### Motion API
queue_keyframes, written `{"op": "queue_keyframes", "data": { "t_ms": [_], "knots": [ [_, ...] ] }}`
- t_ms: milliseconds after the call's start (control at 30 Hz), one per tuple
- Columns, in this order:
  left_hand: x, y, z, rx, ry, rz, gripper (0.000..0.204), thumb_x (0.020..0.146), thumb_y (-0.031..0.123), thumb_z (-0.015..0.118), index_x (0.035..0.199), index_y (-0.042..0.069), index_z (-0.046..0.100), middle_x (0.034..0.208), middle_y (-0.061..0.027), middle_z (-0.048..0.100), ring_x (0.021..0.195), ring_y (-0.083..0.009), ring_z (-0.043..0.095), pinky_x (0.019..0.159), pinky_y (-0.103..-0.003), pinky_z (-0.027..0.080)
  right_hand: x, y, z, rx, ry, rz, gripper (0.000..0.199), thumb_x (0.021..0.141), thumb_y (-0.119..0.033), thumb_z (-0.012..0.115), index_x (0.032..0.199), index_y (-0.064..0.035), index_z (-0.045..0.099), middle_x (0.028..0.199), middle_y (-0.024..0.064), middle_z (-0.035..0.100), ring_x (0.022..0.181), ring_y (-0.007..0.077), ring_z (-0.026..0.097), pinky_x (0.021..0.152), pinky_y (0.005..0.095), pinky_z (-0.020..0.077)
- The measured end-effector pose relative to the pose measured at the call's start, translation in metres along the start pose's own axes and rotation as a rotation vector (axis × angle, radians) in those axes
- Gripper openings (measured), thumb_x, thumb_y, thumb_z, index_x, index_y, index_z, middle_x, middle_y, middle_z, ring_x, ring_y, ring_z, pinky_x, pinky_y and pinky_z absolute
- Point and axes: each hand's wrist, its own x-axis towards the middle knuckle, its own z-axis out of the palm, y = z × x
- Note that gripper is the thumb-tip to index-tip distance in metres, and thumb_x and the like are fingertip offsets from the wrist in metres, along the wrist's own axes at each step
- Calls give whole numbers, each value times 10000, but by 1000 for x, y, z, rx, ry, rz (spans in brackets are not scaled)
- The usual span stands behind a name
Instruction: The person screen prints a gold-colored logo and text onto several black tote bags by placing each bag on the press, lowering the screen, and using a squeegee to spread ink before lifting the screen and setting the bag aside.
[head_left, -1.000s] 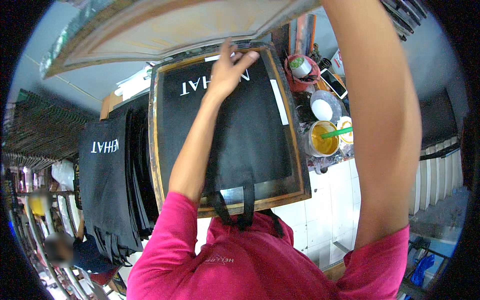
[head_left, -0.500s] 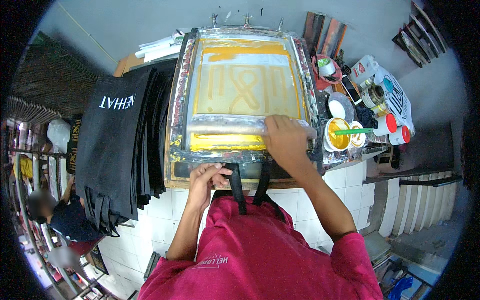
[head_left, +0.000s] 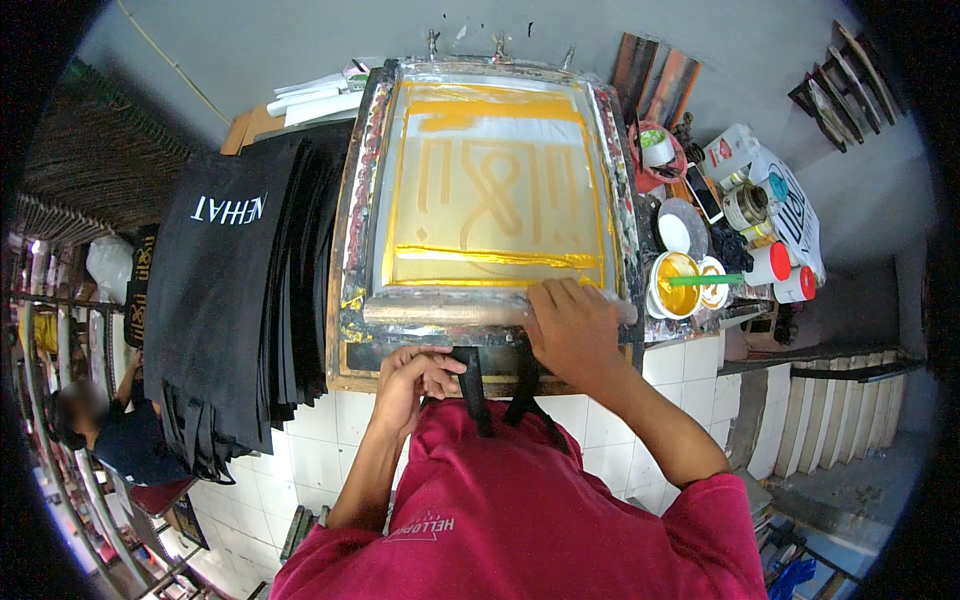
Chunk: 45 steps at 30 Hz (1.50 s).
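Note:
A silkscreen frame point(head_left: 352, 230) lies on the board in front of me, its mesh showing a looping letter-like design with yellow ink around it. My right hand point(head_left: 572, 325) grips a long squeegee point(head_left: 450, 308), which rests across the near end of the screen. A yellow ink line point(head_left: 500, 257) runs across the mesh just beyond it. My left hand point(head_left: 415, 378) is at the near edge, fingers loosely curled and partly apart, the tips against a black strap point(head_left: 472, 385). A second black strap point(head_left: 524, 380) hangs beside it, below my right hand.
To the left hangs a thick stack of black fabric bags point(head_left: 215, 280). At right stand a tub of yellow ink point(head_left: 678, 300) with a green stick point(head_left: 715, 280), red-lidded jars point(head_left: 770, 262), a phone point(head_left: 703, 192) and cans. Another person point(head_left: 125, 425) is at far left.
The squeegee has come toward me in my right hand, from the lower mesh to the frame's near end, leaving a yellow line beyond it. My left hand has shifted slightly down.

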Motion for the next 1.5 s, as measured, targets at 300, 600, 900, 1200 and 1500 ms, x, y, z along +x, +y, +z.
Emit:
{"op": "queue_keyframes", "data": {
  "t_ms": [300, 600, 900, 1200, 1500],
  "knots": [
    [0, 5, -1, -211, -23, -79, 314, 852, 31, 473, 1028, -192, 606, 1039, -313, 706, 850, -313, 749, 751, -346, 634, 171, 134, 54, -3, -8, 50, 386, 850, -382, 751, 1011, -46, 653, 930, 184, 709, 891, 384, 690, 770, 506, 527],
    [-3, 29, -8, -395, -87, -405, 470, 931, 128, 413, 1291, -150, 532, 1262, -319, 641, 1218, -409, 632, 1041, -474, 530, 287, 196, 47, -33, -180, 153, 641, 764, -575, 779, 1192, -101, 722, 1027, 207, 740, 1009, 396, 697, 876, 487, 544],
    [117, 164, 35, 693, 58, 789, 261, 965, 112, 608, 1196, 11, 675, 1144, -131, 728, 1117, -219, 669, 999, -361, 499, 259, 171, 72, -192, -84, 204, 728, 720, -761, 711, 1048, -114, 780, 878, 154, 755, 821, 337, 736, 717, 460, 575],
    [234, 242, 45, 1427, 144, 822, 333, 802, 192, 778, 1081, 17, 728, 1012, -214, 725, 951, -415, 687, 875, -454, 537, 224, 151, 67, -175, -102, 199, 744, 695, -789, 699, 978, -105, 781, 833, 139, 750, 780, 321, 731, 668, 445, 570],
    [172, 193, 34, 1379, 137, 916, 340, 776, 222, 817, 1055, 38, 750, 958, -217, 730, 871, -364, 720, 796, -417, 553, 158, 116, 55, -126, -14, 126, 633, 688, -690, 772, 876, -85, 753, 800, 116, 727, 764, 310, 721, 663, 433, 568]
  ]
}}
